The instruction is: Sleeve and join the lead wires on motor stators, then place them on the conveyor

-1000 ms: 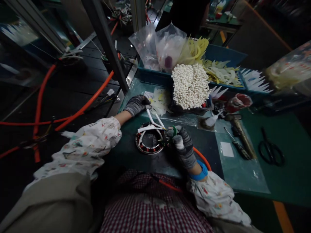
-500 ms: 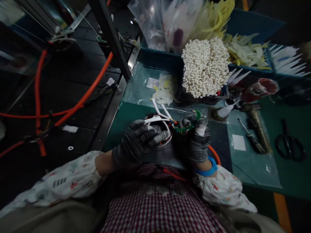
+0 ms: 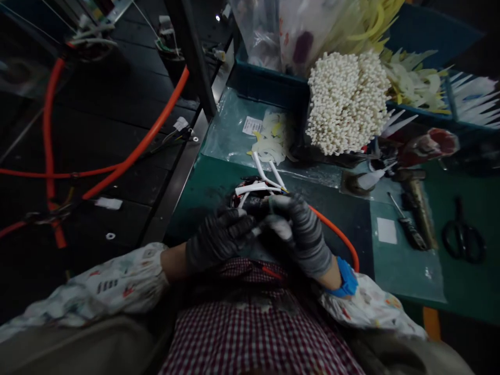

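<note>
A round motor stator [image 3: 237,197] with dark windings sits on the green bench, its near side covered by my gloves. White insulating sleeves [image 3: 255,187] on its leads stick up and away from me. My left hand [image 3: 221,234], in a grey striped glove, is closed with its fingers curled against the stator's near left rim. Across from it, my right hand [image 3: 302,234] bends over the near right side, thumb and fingers pinched together. Motion blur hides what lies between those fingertips. The two hands' fingertips almost meet.
An orange-red air hose [image 3: 338,234] curves behind my right wrist. To the right lie a screwdriver [image 3: 408,224], a hammer [image 3: 420,208] and black scissors [image 3: 463,234]. A stack of white sticks [image 3: 347,104] stands at the back. Left of a metal edge [image 3: 183,182] runs a dark slatted surface.
My right hand has moved left from beside the stator to over its near side, and the green strip it held is now mostly hidden. My left fingers have curled in. The view has shifted slightly.
</note>
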The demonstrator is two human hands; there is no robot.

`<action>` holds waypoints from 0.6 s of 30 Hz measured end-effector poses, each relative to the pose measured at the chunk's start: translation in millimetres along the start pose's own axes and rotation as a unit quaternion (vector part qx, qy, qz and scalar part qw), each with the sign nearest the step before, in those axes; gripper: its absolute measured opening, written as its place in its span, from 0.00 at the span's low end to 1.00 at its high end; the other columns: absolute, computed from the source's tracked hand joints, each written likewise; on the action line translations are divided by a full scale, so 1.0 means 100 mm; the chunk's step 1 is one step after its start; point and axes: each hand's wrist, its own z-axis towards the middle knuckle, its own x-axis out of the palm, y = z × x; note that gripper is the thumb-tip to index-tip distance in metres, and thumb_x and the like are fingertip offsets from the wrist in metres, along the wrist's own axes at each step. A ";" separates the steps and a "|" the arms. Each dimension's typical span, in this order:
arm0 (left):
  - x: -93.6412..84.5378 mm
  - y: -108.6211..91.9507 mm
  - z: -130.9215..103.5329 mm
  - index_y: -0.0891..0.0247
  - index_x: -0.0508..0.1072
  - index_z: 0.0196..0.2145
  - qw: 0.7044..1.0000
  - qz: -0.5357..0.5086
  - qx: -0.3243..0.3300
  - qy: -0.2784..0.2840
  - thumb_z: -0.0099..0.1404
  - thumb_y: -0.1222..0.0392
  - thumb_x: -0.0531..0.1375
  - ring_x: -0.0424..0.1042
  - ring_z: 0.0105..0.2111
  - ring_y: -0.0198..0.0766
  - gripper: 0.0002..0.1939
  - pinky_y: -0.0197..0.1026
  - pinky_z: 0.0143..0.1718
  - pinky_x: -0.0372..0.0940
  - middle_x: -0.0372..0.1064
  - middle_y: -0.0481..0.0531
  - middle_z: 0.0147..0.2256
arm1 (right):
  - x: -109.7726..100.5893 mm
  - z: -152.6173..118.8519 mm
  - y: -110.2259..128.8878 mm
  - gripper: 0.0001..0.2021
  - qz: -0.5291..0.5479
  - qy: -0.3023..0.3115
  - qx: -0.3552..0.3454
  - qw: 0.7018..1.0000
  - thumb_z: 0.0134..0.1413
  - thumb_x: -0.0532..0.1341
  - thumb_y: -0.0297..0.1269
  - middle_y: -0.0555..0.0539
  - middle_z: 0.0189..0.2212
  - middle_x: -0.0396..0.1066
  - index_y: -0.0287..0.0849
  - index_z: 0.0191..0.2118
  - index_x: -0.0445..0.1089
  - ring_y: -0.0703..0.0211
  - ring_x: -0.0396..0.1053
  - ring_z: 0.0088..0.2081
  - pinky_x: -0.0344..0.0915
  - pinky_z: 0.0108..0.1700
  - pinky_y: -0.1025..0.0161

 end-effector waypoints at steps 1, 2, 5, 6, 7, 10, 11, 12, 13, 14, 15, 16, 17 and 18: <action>-0.02 0.06 -0.05 0.44 0.78 0.64 0.999 -0.016 0.035 -0.036 0.75 0.70 0.62 0.78 0.61 0.39 0.27 0.47 0.68 0.70 0.86 0.42 0.52 | 0.04 0.00 0.02 0.13 -0.060 0.034 -0.024 0.997 0.79 0.60 0.43 0.43 0.45 0.85 0.47 0.55 0.81 0.49 0.82 0.44 0.80 0.46 0.53; -0.04 0.14 -0.08 0.46 0.78 0.64 0.994 -0.045 0.069 -0.074 0.76 0.69 0.62 0.79 0.61 0.39 0.25 0.45 0.65 0.72 0.86 0.44 0.52 | 0.08 0.01 0.03 0.13 -0.123 0.066 -0.044 0.989 0.79 0.59 0.39 0.41 0.45 0.85 0.45 0.56 0.81 0.47 0.82 0.43 0.79 0.45 0.53; -0.13 0.44 -0.09 0.49 0.78 0.63 0.967 -0.214 0.056 -0.128 0.78 0.59 0.62 0.84 0.51 0.40 0.18 0.42 0.53 0.79 0.87 0.48 0.48 | 0.19 0.06 0.07 0.13 -0.267 0.145 -0.067 0.950 0.76 0.62 0.32 0.36 0.46 0.85 0.42 0.57 0.83 0.44 0.81 0.43 0.78 0.44 0.51; -0.16 0.55 -0.05 0.48 0.77 0.64 0.954 -0.269 0.008 -0.129 0.79 0.56 0.63 0.85 0.48 0.41 0.19 0.42 0.50 0.80 0.87 0.50 0.48 | 0.21 0.08 0.07 0.12 -0.283 0.158 -0.073 0.943 0.75 0.64 0.33 0.36 0.48 0.85 0.42 0.56 0.84 0.43 0.81 0.44 0.78 0.45 0.50; -0.18 0.66 0.01 0.48 0.75 0.67 0.942 -0.307 -0.051 -0.128 0.79 0.54 0.63 0.86 0.47 0.43 0.22 0.44 0.48 0.81 0.86 0.52 0.50 | 0.22 0.11 0.07 0.11 -0.285 0.167 -0.079 0.941 0.74 0.66 0.36 0.36 0.50 0.85 0.43 0.55 0.84 0.43 0.81 0.46 0.78 0.47 0.49; -0.17 0.87 0.28 0.53 0.65 0.76 0.923 -0.345 -0.146 -0.089 0.75 0.49 0.69 0.82 0.61 0.55 0.37 0.55 0.57 0.82 0.77 0.62 0.66 | 0.17 0.14 0.06 0.12 -0.239 0.172 -0.087 0.952 0.76 0.66 0.41 0.39 0.55 0.85 0.46 0.54 0.86 0.43 0.80 0.50 0.77 0.52 0.47; -0.15 0.90 0.36 0.54 0.63 0.77 0.920 -0.367 -0.128 -0.040 0.72 0.48 0.72 0.77 0.67 0.58 0.43 0.58 0.62 0.80 0.72 0.64 0.70 | 0.15 0.13 0.06 0.12 -0.219 0.173 -0.082 0.957 0.77 0.65 0.42 0.40 0.56 0.85 0.46 0.55 0.85 0.44 0.80 0.50 0.77 0.54 0.47; -0.12 0.89 0.44 0.53 0.60 0.79 0.910 -0.401 -0.101 0.006 0.69 0.50 0.74 0.74 0.70 0.59 0.47 0.58 0.65 0.78 0.70 0.64 0.72 | 0.14 0.09 0.06 0.13 -0.203 0.171 -0.074 0.961 0.78 0.64 0.42 0.41 0.56 0.85 0.46 0.56 0.85 0.45 0.80 0.51 0.77 0.55 0.47; -0.10 0.85 0.49 0.52 0.57 0.80 0.895 -0.437 -0.076 0.043 0.69 0.53 0.74 0.71 0.72 0.58 0.49 0.58 0.67 0.77 0.68 0.63 0.73 | 0.12 0.04 0.06 0.13 -0.194 0.162 -0.070 0.965 0.78 0.64 0.42 0.41 0.56 0.85 0.45 0.56 0.85 0.45 0.80 0.51 0.77 0.55 0.47; -0.09 0.79 0.51 0.50 0.53 0.81 0.879 -0.468 -0.057 0.065 0.70 0.56 0.73 0.70 0.73 0.56 0.50 0.57 0.68 0.76 0.66 0.63 0.74 | 0.11 -0.04 0.07 0.14 -0.190 0.148 -0.071 0.968 0.78 0.63 0.42 0.41 0.55 0.85 0.45 0.57 0.85 0.46 0.80 0.51 0.77 0.54 0.48; -0.08 0.70 0.50 0.48 0.49 0.82 0.868 -0.490 -0.045 0.067 0.71 0.58 0.71 0.69 0.74 0.55 0.51 0.58 0.69 0.75 0.64 0.63 0.75 | 0.11 -0.13 0.08 0.13 -0.192 0.131 -0.074 0.970 0.78 0.64 0.41 0.42 0.54 0.86 0.46 0.57 0.85 0.46 0.80 0.51 0.77 0.53 0.50; -0.08 0.60 0.47 0.45 0.46 0.83 0.865 -0.498 -0.038 0.056 0.73 0.59 0.70 0.67 0.75 0.55 0.52 0.59 0.71 0.73 0.60 0.63 0.77 | 0.12 -0.23 0.09 0.13 -0.197 0.114 -0.080 0.971 0.77 0.64 0.39 0.41 0.52 0.86 0.46 0.57 0.85 0.47 0.80 0.50 0.78 0.51 0.51; -0.08 0.50 0.41 0.43 0.44 0.83 0.869 -0.493 -0.036 0.034 0.74 0.57 0.69 0.63 0.77 0.56 0.52 0.62 0.73 0.70 0.56 0.63 0.79 | 0.13 -0.32 0.10 0.12 -0.200 0.098 -0.086 0.971 0.76 0.65 0.38 0.41 0.50 0.87 0.47 0.56 0.85 0.47 0.80 0.49 0.78 0.50 0.51; -0.07 0.40 0.35 0.42 0.43 0.82 0.877 -0.479 -0.037 0.006 0.75 0.55 0.69 0.59 0.79 0.57 0.51 0.65 0.75 0.67 0.51 0.62 0.80 | 0.14 -0.41 0.11 0.12 -0.200 0.085 -0.091 0.972 0.75 0.65 0.36 0.42 0.47 0.87 0.48 0.55 0.85 0.47 0.80 0.47 0.78 0.49 0.52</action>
